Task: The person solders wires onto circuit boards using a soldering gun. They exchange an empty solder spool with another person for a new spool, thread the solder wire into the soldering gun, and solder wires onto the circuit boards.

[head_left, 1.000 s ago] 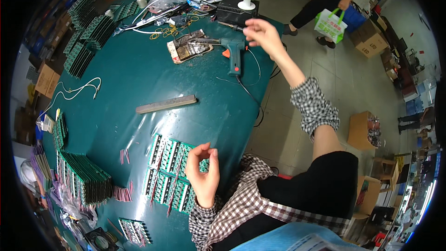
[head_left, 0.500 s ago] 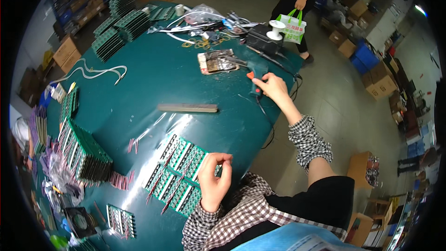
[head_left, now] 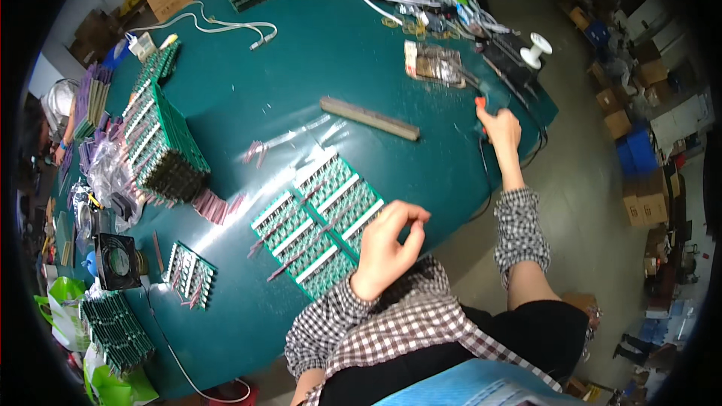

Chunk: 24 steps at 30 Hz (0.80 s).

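Head view, looking down on the green surface (head_left: 248, 98). My left hand (head_left: 387, 244), lower centre of the frame, hovers with fingers curled and pinched, thumb meeting fingertips; I cannot tell whether anything small sits between them. It hangs over the right edge of the green circuit board panel (head_left: 320, 218), whose long axis runs from lower left to upper right. My right hand (head_left: 500, 131), right of centre, is clenched on the orange-handled tool (head_left: 481, 109) near the surface's far edge. The panel lies immediately left of the left hand, which is much the nearer; a grey bar (head_left: 368, 118) lies above.
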Available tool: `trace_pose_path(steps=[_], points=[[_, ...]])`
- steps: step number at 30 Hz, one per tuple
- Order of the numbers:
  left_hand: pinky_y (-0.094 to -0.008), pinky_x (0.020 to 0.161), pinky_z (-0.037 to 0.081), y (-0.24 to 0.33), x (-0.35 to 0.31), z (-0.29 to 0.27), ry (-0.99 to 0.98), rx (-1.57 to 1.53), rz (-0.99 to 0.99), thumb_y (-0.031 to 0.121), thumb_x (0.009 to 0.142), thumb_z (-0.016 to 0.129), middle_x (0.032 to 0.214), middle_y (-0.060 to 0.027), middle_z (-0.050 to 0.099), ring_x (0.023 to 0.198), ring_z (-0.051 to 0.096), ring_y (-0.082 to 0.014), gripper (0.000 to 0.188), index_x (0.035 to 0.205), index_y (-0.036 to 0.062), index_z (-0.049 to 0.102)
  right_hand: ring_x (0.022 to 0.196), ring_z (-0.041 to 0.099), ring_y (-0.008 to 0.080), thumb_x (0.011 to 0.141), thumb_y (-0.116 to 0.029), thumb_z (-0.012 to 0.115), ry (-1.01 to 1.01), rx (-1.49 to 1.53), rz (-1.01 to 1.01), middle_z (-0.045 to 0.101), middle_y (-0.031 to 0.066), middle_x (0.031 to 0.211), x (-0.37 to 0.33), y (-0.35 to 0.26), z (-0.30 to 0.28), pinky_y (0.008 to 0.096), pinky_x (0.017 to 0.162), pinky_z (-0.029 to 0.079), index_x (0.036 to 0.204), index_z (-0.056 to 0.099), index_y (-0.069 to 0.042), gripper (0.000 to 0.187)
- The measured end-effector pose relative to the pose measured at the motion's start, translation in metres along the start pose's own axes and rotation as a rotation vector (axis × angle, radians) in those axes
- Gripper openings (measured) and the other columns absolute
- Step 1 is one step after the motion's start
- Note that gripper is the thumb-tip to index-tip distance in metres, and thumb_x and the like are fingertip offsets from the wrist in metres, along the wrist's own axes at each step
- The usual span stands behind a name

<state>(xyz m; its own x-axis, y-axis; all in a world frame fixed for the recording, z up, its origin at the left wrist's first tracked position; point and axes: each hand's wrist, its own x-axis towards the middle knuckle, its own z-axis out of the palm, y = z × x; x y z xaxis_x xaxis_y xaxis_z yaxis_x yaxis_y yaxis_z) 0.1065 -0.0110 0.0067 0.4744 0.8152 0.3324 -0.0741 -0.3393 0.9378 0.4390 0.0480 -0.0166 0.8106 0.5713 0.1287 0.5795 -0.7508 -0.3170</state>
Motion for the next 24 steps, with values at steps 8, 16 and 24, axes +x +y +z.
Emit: trace_pose_path(steps=[8, 16, 24], points=[[-0.0254, 0.068, 0.048, -0.006, 0.004, 0.002, 0.036, -0.013, -0.073, -0.004, 0.079, 0.056, 0.082, -0.0091, 0.062, 0.074, 0.061, -0.0154, 0.013, 0.091, -0.0025, 0.059, 0.059, 0.058, 0.0155, 0.073, -0.032, 0.072, 0.254, 0.712, -0.054, 0.06, 0.0082, 0.065, -0.041, -0.005, -0.014, 0.0304, 0.058, 0.047, 0.075, 0.058, 0.003, 0.037], [-0.0259, 0.067, 0.047, -0.011, 0.005, 0.005, -0.002, 0.043, -0.063, -0.004, 0.079, 0.056, 0.081, -0.0086, 0.061, 0.072, 0.06, -0.0155, 0.013, 0.091, -0.0022, 0.059, 0.059, 0.06, 0.0146, 0.08, -0.012, 0.067, -0.198, 1.458, -0.041, 0.063, 0.0114, 0.087, -0.04, -0.009, -0.035, 0.0261, 0.05, 0.048, 0.098, 0.06, 0.004, 0.025], [-0.0261, 0.068, 0.048, -0.014, 0.004, 0.006, -0.005, 0.105, -0.041, -0.004, 0.078, 0.056, 0.082, -0.0082, 0.062, 0.073, 0.061, -0.0156, 0.016, 0.094, -0.0014, 0.059, 0.055, 0.06, 0.0166, 0.08, -0.011, 0.065, -0.021, 1.207, -0.262, 0.065, 0.0128, 0.081, -0.034, -0.021, -0.029, 0.0269, 0.05, 0.048, 0.088, 0.063, 0.005, 0.018]])
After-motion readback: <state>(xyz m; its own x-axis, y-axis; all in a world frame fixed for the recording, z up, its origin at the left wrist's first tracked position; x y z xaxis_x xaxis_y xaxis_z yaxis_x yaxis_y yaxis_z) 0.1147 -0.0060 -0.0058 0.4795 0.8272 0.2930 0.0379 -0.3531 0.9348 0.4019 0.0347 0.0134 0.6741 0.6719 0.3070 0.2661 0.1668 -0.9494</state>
